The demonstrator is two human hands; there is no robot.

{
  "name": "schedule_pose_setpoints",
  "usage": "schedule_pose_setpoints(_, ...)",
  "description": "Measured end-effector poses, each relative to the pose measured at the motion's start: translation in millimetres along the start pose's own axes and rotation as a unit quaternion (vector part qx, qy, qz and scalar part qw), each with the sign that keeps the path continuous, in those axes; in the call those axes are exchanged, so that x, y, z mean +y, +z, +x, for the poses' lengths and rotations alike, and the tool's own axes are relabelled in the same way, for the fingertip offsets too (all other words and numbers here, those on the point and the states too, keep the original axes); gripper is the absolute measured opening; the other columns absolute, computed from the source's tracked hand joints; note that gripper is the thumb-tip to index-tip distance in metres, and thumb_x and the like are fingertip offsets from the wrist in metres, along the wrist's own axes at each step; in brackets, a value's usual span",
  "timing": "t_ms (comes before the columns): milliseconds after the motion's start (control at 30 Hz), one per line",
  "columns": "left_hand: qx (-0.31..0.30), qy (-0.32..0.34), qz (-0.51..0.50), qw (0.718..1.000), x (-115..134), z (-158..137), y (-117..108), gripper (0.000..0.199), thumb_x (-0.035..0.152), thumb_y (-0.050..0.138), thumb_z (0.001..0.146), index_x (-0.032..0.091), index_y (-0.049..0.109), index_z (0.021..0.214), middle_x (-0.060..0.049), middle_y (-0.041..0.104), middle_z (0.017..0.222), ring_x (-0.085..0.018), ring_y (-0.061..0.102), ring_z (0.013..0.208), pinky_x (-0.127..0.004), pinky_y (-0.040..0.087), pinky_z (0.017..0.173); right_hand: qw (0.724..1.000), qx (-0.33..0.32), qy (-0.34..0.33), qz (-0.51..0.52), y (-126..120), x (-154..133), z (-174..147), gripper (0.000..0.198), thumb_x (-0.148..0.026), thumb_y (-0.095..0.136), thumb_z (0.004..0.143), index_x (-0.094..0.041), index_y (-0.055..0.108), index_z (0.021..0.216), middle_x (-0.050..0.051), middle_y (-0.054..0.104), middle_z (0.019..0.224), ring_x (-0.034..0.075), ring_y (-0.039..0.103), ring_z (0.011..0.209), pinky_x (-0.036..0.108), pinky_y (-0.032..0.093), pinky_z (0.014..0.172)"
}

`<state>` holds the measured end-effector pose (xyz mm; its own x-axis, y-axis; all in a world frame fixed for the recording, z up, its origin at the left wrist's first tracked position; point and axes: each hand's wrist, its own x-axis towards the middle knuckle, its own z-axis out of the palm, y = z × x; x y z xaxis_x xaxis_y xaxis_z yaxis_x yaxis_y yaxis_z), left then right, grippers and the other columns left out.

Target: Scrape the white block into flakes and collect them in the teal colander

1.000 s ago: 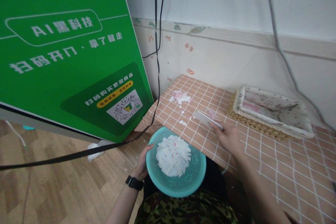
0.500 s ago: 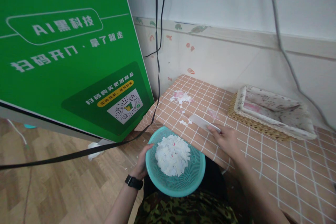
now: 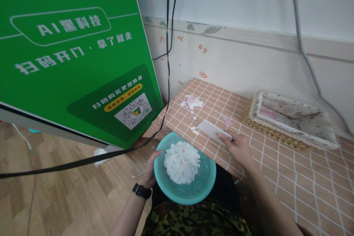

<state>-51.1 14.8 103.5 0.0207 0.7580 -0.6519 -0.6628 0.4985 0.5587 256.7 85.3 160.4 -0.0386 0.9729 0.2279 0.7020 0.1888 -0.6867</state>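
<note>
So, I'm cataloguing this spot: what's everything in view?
Gridded tablecloth: one, brown, right
Round plastic colander: one, teal, bottom centre
Torn paper scraps: uncountable, mostly white, colander and tablecloth
Flat rectangular piece: one, white, over tablecloth
Rectangular lined wicker basket: one, tan, on tablecloth
Printed panel: one, green, left
Painted wall: one, pale, back
Hanging cables: several, black and grey, before wall
Floor planks: many, brown, lower left
Unclear crumpled item: one, white, floor
Camouflage garment: one, green, bottom
Watch: one, black, left wrist
Left hand: one, gripping colander
Right hand: one, holding piece

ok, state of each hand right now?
Left hand: holding the teal basket at its rim.
Right hand: closed on a flat white piece.
</note>
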Motion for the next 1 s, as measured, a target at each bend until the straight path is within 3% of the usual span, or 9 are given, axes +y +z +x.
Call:
schedule_pose_setpoints(367, 0.002, 0.002, -0.01, 1.0, -2.6, 3.2, -5.0, 0.014, 0.026, 0.064, 0.073, 0.012, 0.067, 0.073, -0.003, 0.07, 0.066, -0.014, 0.063, 0.056, -0.025, 0.049, 0.058, 0.999, 0.044, 0.01, -0.016, 0.7, 0.7, 2.6, 0.036, -0.046, 0.051, 0.082, -0.016, 0.071, 0.083, 0.002, 0.065, 0.062, 0.013, 0.053, 0.048, 0.025, 0.04, 0.048)
schedule_pose_setpoints(833, 0.009, 0.002, -0.019, 1.0, -0.2, 0.4, 1.8, 0.013, 0.023, 0.061, 0.075, 0.011, 0.068, 0.072, -0.004, 0.071, 0.064, -0.014, 0.062, 0.054, -0.024, 0.049, 0.055, 0.999, -0.024, -0.04, -0.005, 12.2, -7.0, 2.0, 0.031, -0.042, 0.051, 0.085, -0.019, 0.072, 0.088, 0.0, 0.064, 0.057, 0.013, 0.054, 0.046, 0.025, 0.039, 0.048)
schedule_pose_setpoints(1000, 0.012, 0.005, -0.018, 1.0, -0.5, 0.0, 0.9, 0.013, 0.023, 0.062, 0.075, 0.011, 0.068, 0.074, -0.005, 0.071, 0.067, -0.015, 0.063, 0.055, -0.025, 0.049, 0.054, 0.996, 0.006, -0.087, -0.007, 21.9, -12.6, -11.3, 0.025, -0.034, 0.052, 0.086, -0.019, 0.07, 0.095, 0.004, 0.072, 0.082, 0.016, 0.064, 0.062, 0.026, 0.048, 0.06)
